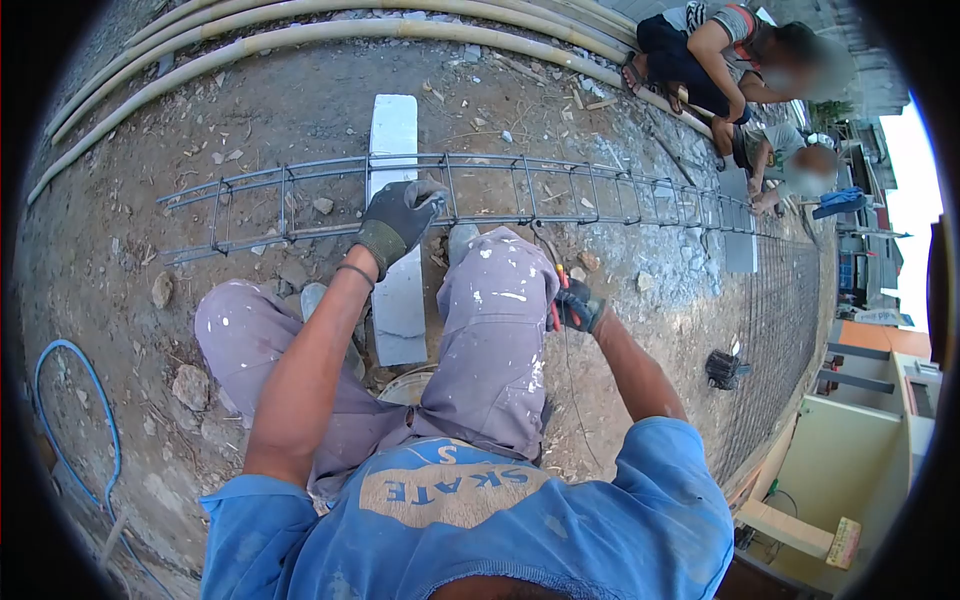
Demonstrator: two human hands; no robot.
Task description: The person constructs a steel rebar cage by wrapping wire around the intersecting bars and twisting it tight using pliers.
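A long rebar cage of thin bars and tied stirrups lies across in front of me, resting on a pale block. My left hand, in a dark glove, is closed at the cage's near bar, over the block. Its fingertips are pinched together; what they hold, if anything, is too small to make out. My right hand, also gloved, is wrapped round pliers with red and yellow handles beside my right knee. The pliers' jaws point towards the cage. A thin wire hangs below the right hand.
Two people crouch at the cage's far right end, near another pale block. Long bamboo poles lie along the back. Wire mesh spreads at right, a dark bundle beside it. A blue hose curves at left; stones dot the dirt.
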